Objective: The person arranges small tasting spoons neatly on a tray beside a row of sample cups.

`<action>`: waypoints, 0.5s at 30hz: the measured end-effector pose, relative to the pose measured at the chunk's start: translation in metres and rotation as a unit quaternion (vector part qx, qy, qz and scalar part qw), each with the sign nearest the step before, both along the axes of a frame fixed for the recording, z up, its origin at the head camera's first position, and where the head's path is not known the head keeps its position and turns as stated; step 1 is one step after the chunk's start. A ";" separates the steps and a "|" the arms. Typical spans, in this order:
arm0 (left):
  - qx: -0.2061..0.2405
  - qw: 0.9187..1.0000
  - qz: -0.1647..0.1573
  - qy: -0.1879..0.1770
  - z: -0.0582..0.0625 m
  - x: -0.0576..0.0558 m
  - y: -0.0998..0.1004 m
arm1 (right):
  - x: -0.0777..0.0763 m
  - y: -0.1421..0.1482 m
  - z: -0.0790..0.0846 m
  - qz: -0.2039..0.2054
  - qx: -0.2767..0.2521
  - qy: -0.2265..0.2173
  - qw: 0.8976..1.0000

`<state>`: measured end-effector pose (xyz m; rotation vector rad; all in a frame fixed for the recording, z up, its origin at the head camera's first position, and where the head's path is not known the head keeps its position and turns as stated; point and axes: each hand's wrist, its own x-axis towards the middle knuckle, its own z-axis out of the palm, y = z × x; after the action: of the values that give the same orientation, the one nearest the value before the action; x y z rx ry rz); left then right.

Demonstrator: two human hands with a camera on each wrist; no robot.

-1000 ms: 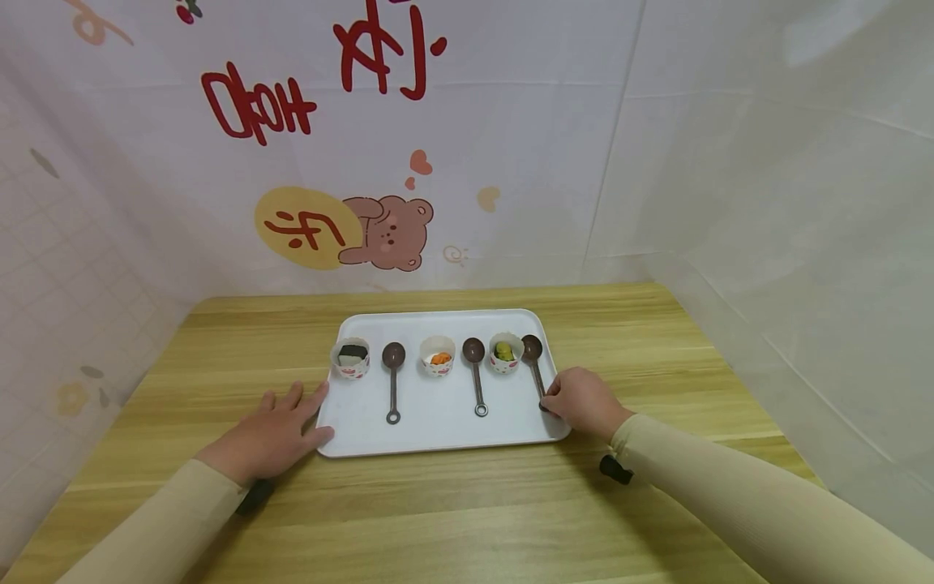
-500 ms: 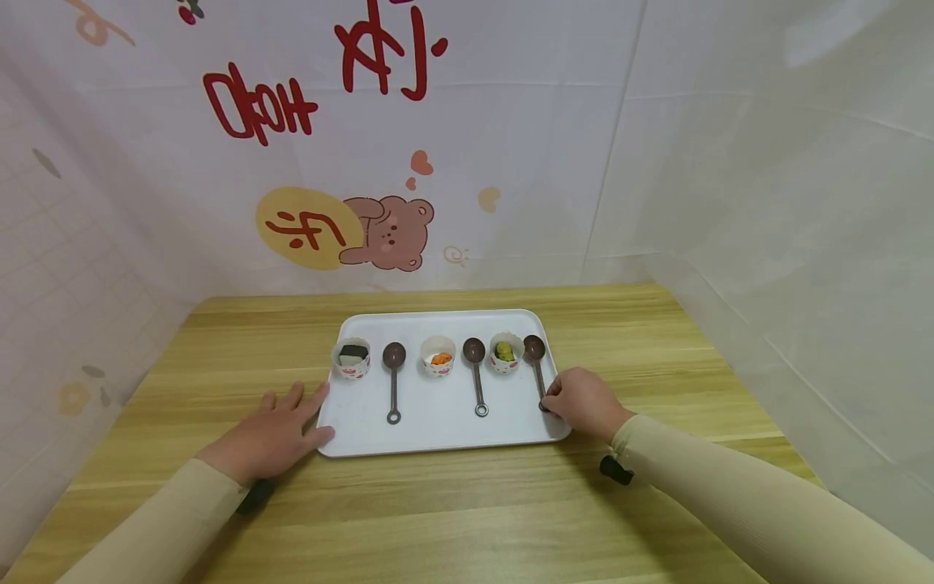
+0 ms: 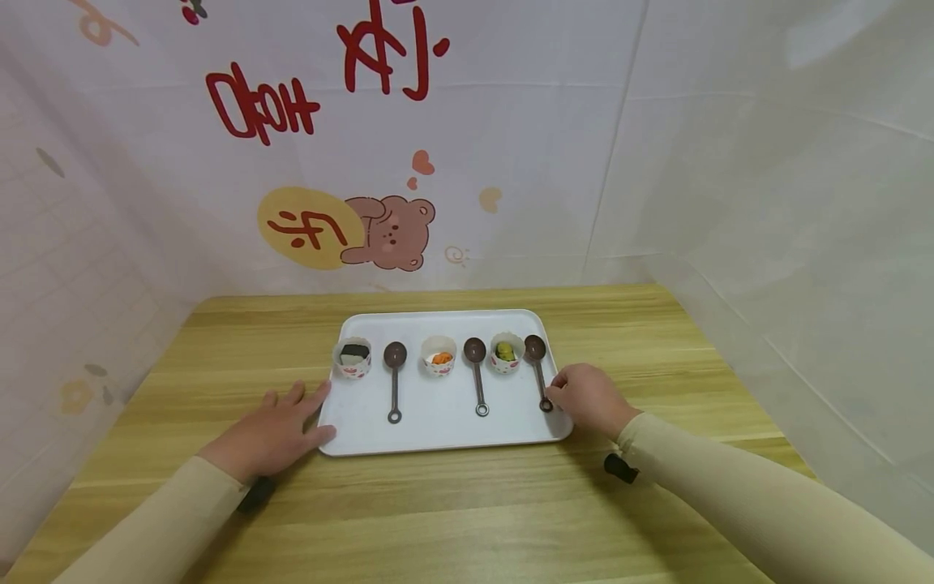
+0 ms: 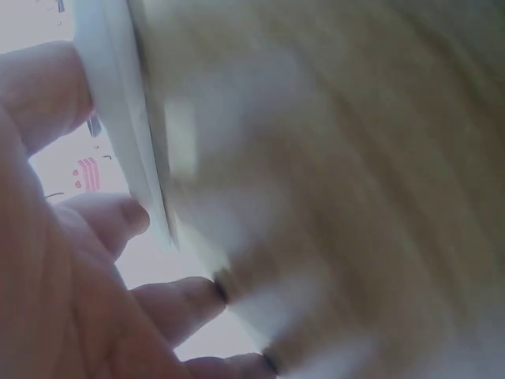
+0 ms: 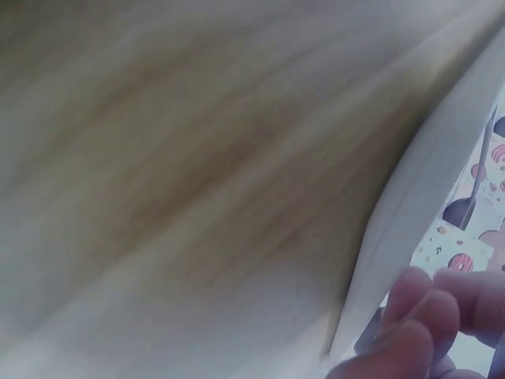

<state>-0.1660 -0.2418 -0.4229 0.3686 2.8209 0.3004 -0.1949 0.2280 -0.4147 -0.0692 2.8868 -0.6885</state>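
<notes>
My left hand (image 3: 270,430) lies with spread fingers at the tray's left edge, its thumb over the rim; the left wrist view shows the fingers (image 4: 177,304) spread beside the rim. My right hand (image 3: 587,399) is at the right edge, fingers loosely curled beside the ring end of a brown measuring spoon (image 3: 535,349). That whole ring now shows. Two more measuring spoons, one left (image 3: 395,354) and one in the middle (image 3: 474,350), lie on the white tray (image 3: 438,430) with handles toward me. In the right wrist view the thumb and fingertips (image 5: 406,347) are close together above the rim.
Three patterned paper cups stand along the tray: the left cup (image 3: 353,369) with dark and white food, the middle cup (image 3: 439,367) with orange bits, the right cup (image 3: 506,365) with something green. A wooden table (image 3: 467,519) bears the tray; a white printed cloth (image 3: 511,162) hangs behind.
The right spoon's bowl has shifted slightly right, away from the green-filled cup. My right hand has let go of its handle and drawn slightly right. My left hand stays in place.
</notes>
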 end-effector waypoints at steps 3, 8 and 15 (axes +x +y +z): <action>0.005 1.000 -0.005 0.015 0.000 -0.001 0.001 | -0.002 0.002 0.001 -0.003 0.008 0.023 1.000; 0.039 0.997 -0.002 0.061 0.003 -0.006 0.004 | -0.004 0.003 0.005 -0.020 0.004 0.066 0.998; 0.094 0.986 0.030 0.133 0.016 -0.016 0.011 | -0.007 0.002 0.010 -0.013 0.016 0.136 0.991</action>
<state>-0.1815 -0.2307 -0.4070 0.3896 3.0784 0.5724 -0.2018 0.2301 -0.4043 -0.1323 3.1626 -0.6852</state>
